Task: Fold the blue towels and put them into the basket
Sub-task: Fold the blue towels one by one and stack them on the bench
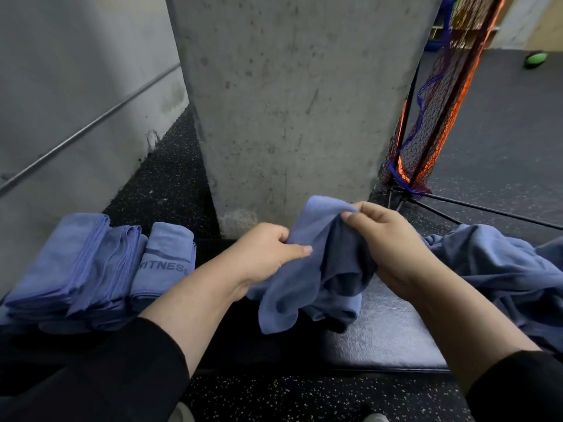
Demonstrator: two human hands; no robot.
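Observation:
A crumpled blue towel hangs between both hands above a dark padded bench. My left hand pinches its left edge between thumb and fingers. My right hand grips its upper right part, fingers curled into the cloth. Folded blue towels are stacked on the left, one printed with "FITNESS". A heap of unfolded blue towels lies on the right, beside my right forearm. No basket is in view.
A concrete pillar rises just behind the bench. A black, orange and blue net on a metal frame stands at the right. Speckled rubber floor lies below the bench. A green ball sits far right.

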